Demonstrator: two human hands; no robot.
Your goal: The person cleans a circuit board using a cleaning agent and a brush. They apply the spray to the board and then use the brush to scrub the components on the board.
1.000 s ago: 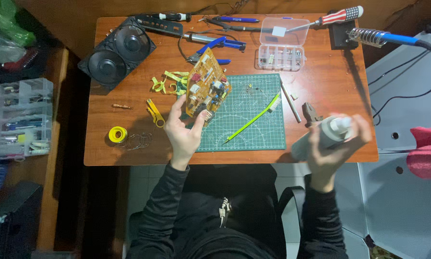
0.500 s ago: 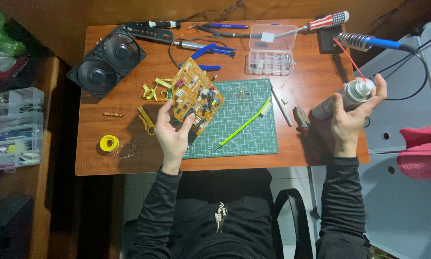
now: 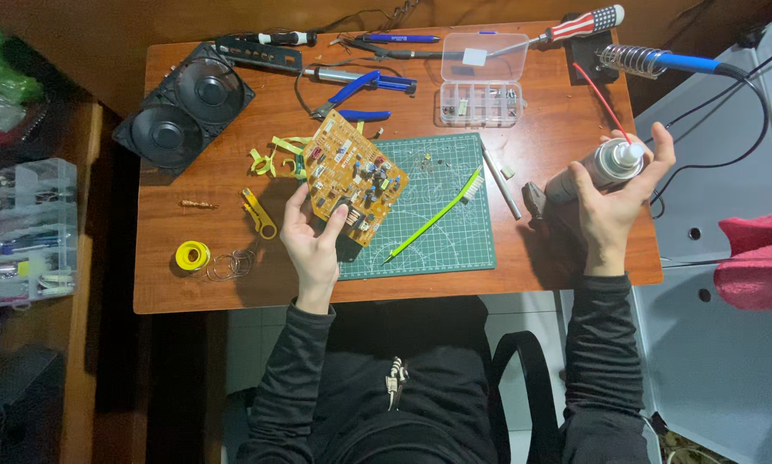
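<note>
Left hand [image 3: 313, 245] fingers pinch a flat orange circuit board [image 3: 354, 176] over the green cutting mat [image 3: 442, 232] mid-bench. Right hand [image 3: 614, 202] fingers wrap a cylindrical metal spray can [image 3: 594, 169] at the bench's right edge.

Left hand [image 3: 313, 245] grips circuit board [image 3: 353, 176]; right hand [image 3: 614, 202] holds spray can [image 3: 594, 169].

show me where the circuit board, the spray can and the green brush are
circuit board [image 3: 356, 176], head view, middle of its orange face.
spray can [image 3: 594, 167], head view, on its grey body.
green brush [image 3: 433, 216], head view, mid-handle.
</note>
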